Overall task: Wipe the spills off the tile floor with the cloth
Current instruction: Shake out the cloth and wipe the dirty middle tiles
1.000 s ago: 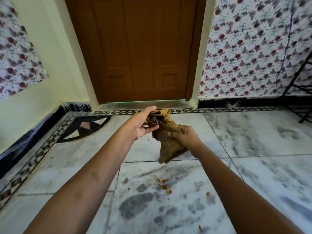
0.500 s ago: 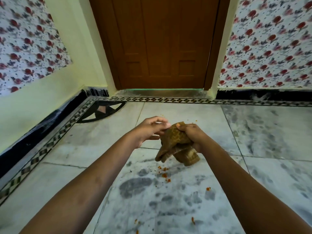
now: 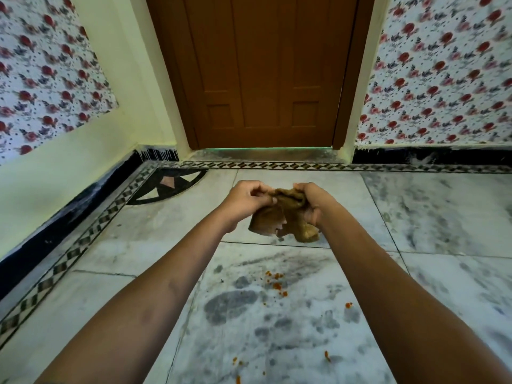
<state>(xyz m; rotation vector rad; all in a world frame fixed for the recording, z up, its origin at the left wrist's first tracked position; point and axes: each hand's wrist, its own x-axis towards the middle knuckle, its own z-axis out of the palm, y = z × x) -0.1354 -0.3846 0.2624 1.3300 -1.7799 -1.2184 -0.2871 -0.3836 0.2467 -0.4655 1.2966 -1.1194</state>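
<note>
Cloth (image 3: 285, 217) hangs bunched, gripped by left hand (image 3: 246, 199) and right hand (image 3: 311, 202), above the floor (image 3: 443, 217); spills (image 3: 277, 284) lie below, nearer the person.

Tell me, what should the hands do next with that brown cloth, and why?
Probably lower the brown cloth onto the orange crumbs just below it. The left hand and the right hand both grip the cloth bunched up in the air, clear of the marble tile floor, and the crumbs lie unwiped.
</note>
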